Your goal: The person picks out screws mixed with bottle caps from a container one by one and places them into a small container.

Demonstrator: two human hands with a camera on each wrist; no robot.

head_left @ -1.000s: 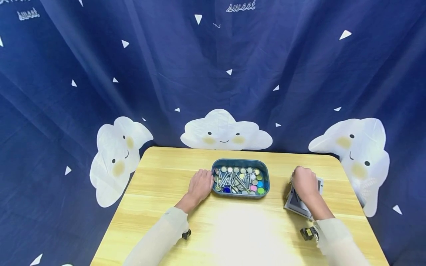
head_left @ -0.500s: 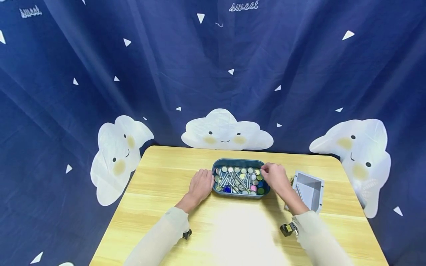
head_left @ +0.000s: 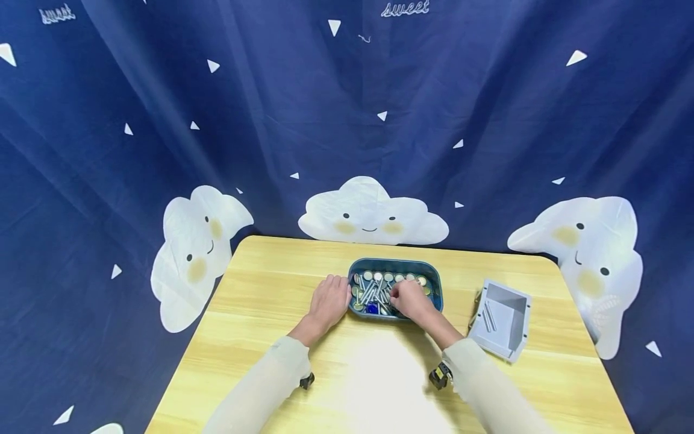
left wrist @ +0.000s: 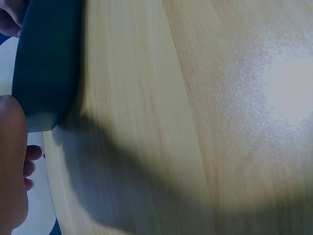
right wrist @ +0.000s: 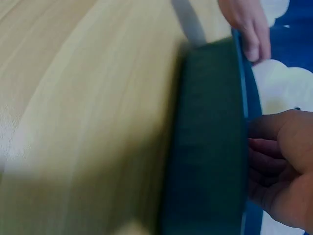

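A dark blue bin (head_left: 401, 264) stands near the back of the table, holding several slender silver bolts (head_left: 368, 293) and round caps (head_left: 378, 276) in pale and gold tones. At its left end, my left hand (head_left: 329, 299) grips the rim; in the left wrist view, the thumb lies at the bin's corner. My right hand (head_left: 413, 299) reaches down inside the bin among the bolts and caps, fingers curled. In the right wrist view, the bin's wall (right wrist: 210, 142) hides the fingertips, so anything between them cannot be seen. The right hand also covers part of the bin's contents.
To the right stands a grey bin (head_left: 506, 289), turned at an angle, with silver bolts (head_left: 490, 316) lying in it. The wooden table (head_left: 260, 283) ends at a blue curtain (head_left: 347, 108) with cloud prints. Each wrist carries a small black camera (head_left: 440, 376).
My right hand has moved left from the grey bin to the blue bin and down among its contents. The left hand has stayed at the blue bin's left end.
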